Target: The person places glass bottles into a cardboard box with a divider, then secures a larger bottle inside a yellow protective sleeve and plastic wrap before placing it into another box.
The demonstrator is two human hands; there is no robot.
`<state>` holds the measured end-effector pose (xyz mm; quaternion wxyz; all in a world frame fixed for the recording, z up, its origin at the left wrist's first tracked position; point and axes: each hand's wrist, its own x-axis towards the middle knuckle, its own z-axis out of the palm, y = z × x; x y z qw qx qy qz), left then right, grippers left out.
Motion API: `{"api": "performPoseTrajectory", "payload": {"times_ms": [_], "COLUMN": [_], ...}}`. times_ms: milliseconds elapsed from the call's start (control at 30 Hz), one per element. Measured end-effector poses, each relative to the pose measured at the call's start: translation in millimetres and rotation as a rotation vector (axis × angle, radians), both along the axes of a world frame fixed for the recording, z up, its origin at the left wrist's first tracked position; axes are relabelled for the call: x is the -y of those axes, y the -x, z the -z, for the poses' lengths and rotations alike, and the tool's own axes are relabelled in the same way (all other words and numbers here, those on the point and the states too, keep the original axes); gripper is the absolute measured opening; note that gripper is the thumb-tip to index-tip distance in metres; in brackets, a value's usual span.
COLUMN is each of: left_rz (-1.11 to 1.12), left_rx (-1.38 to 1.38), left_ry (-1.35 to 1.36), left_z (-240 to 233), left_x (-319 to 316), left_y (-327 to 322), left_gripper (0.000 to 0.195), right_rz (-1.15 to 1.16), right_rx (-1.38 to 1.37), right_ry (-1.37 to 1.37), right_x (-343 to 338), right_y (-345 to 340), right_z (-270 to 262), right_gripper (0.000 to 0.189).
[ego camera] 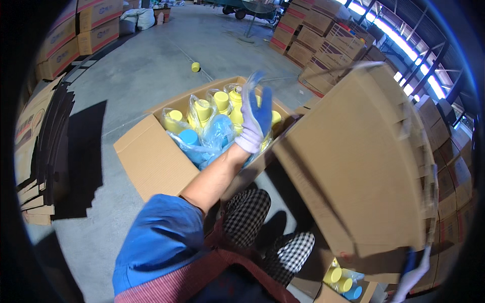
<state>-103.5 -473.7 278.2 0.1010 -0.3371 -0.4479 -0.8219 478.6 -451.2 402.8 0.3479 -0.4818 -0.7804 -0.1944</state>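
Note:
My left hand (256, 113), in a white and blue work glove, is raised with its fingers apart above an open cardboard box (161, 159). It holds nothing. Inside that box stand yellow flask-like bottles (221, 100) and blue ones (189, 138), many wrapped in clear plastic bags. One yellow bottle (235, 94) shows a bare stopper at its top. At the lower right, my gloved right hand (413, 274) grips the edge of a large cardboard piece (356, 151), tilted up and partly blurred. Its fingers are mostly hidden.
A second box (327, 295) at the lower right holds more yellow and blue bottles. One yellow cup (195, 67) lies on the concrete floor (151, 72). Flattened cartons (45, 151) lean at the left. Stacked cartons (98, 30) rise at the left, with others (322, 45) at the right.

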Motion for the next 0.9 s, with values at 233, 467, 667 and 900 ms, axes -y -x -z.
{"api": "performPoseTrajectory", "payload": {"times_ms": [233,467,667,900], "left_rz": [1.603,2.043,1.837,0.702], "left_rx": [0.599,0.784,0.525,-1.182], "left_ry": [0.049,-0.121,-0.116,0.36], "left_z": [145,62,-1,53], "left_x": [-52,-27,-76,-83], "left_y": [-219,-293,-285,-370], "left_gripper": [0.055,0.055,0.047,0.055], "right_rz": [-0.15,-0.198,0.064,-0.03], "right_rx": [-0.163,0.593,0.974,-0.269], "right_ry": [-0.035,0.111,0.344,-0.034], "right_x": [73,152,167,96], "right_y": [-7,108,92,-164], "right_z": [-116,-62,-42,-33], "right_gripper": [0.05,0.065,0.078,0.049]}}
